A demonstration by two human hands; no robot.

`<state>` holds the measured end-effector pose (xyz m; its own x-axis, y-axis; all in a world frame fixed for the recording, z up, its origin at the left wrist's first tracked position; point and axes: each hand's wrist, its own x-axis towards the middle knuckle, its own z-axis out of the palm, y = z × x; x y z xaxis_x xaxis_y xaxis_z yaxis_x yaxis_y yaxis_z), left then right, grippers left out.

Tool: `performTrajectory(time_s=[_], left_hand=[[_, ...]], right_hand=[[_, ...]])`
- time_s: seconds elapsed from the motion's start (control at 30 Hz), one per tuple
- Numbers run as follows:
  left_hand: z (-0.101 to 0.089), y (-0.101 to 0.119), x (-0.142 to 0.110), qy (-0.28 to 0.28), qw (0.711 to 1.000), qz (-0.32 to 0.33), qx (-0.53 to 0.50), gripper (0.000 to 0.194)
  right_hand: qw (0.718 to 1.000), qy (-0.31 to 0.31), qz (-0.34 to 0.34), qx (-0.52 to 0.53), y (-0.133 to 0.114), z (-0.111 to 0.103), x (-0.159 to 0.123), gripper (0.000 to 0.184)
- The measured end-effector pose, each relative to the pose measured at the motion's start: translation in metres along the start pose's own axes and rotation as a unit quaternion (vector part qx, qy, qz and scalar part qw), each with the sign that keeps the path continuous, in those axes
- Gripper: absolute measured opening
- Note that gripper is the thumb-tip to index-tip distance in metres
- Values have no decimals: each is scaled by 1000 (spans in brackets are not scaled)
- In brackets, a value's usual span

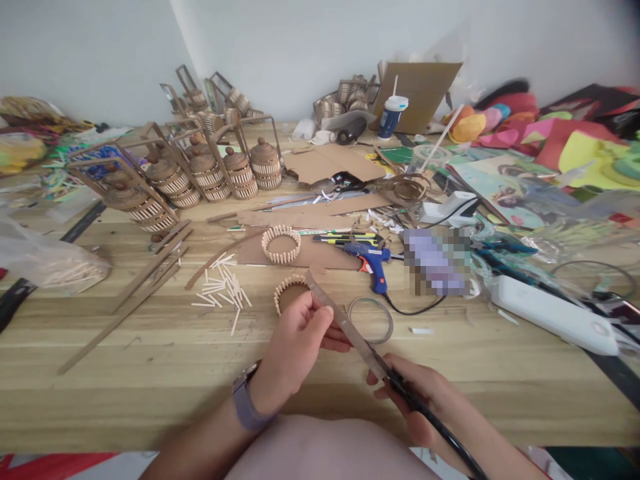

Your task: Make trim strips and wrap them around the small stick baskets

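My left hand point(293, 343), wearing a watch, pinches a narrow brown cardboard strip point(345, 323) between thumb and fingers near its upper end. The strip slants down to my right hand point(427, 393), whose fingers close around its lower, black-looking length; I cannot make out whether that dark part is the same piece. Just beyond my left hand sits a ring of short sticks on a cardboard disc point(278, 293), partly hidden by the hand. A second stick ring point(281, 257) stands behind it. Loose short sticks point(225, 287) are scattered to the left.
A blue glue gun point(373, 260) lies ahead right, near a roll of clear tape point(371, 339) and a white power strip point(555, 313). Several small lidded stick baskets point(265, 163) with tall handles stand back left. Cardboard strips point(125, 300) lie left; a cup point(393, 119) stands behind.
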<state>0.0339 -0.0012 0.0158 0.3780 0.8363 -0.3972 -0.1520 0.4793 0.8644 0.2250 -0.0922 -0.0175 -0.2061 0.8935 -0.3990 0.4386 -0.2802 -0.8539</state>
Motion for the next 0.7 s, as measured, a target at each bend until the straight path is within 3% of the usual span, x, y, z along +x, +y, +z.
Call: performTrajectory(time_s=[0.3,0.43,0.7], left_hand=[[1,-1,-2,0,1000,15,16,15],[0,0,-1,17,999,20,22,15],[1,-2,-1,-19,1000,17,17,20]], right_hand=[[999,-5,-33,21,4,-1,1,56],[999,-12,-36,25,4,-3,0,58],[996,-34,-80,35,6,0,1,82]])
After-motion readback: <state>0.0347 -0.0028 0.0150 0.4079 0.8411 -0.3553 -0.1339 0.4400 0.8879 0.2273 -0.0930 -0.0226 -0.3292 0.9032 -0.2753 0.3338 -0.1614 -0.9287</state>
